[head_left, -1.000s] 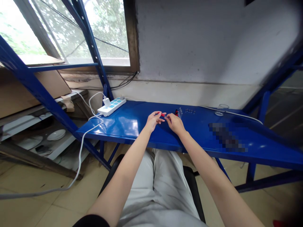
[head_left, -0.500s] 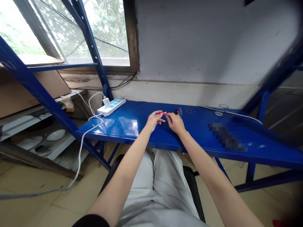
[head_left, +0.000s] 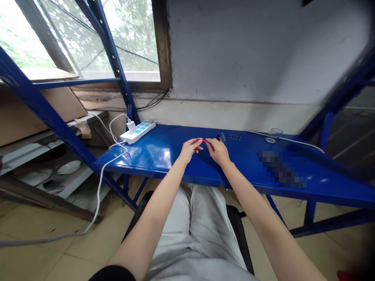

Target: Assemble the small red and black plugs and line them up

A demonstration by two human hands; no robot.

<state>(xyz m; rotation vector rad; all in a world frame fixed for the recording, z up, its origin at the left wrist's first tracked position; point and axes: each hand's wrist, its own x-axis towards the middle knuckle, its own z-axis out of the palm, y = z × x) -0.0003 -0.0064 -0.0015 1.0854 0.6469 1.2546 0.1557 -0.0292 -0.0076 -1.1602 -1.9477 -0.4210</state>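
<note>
Both my hands meet over the middle of a blue metal table (head_left: 164, 154). My left hand (head_left: 190, 148) pinches a small red piece (head_left: 200, 139) between thumb and fingertips. Fingertip to fingertip with it, my right hand (head_left: 218, 150) has its fingers curled on the other end of the same small part. Just beyond my right hand stand a little black and red item and a clear one (head_left: 222, 137), with a row of tiny dark pieces (head_left: 235, 137) further right. All of these are too small to name.
A white power strip (head_left: 138, 131) with a charger and white cable lies at the table's back left. A small glass (head_left: 274, 135) stands at the back right beside a white wire. Blue rack posts (head_left: 117, 62) rise on the left, with shelves holding dishes (head_left: 66, 167) beyond.
Both hands have shifted slightly away from me along the table, still joined at the small red piece. Nothing else has moved.
</note>
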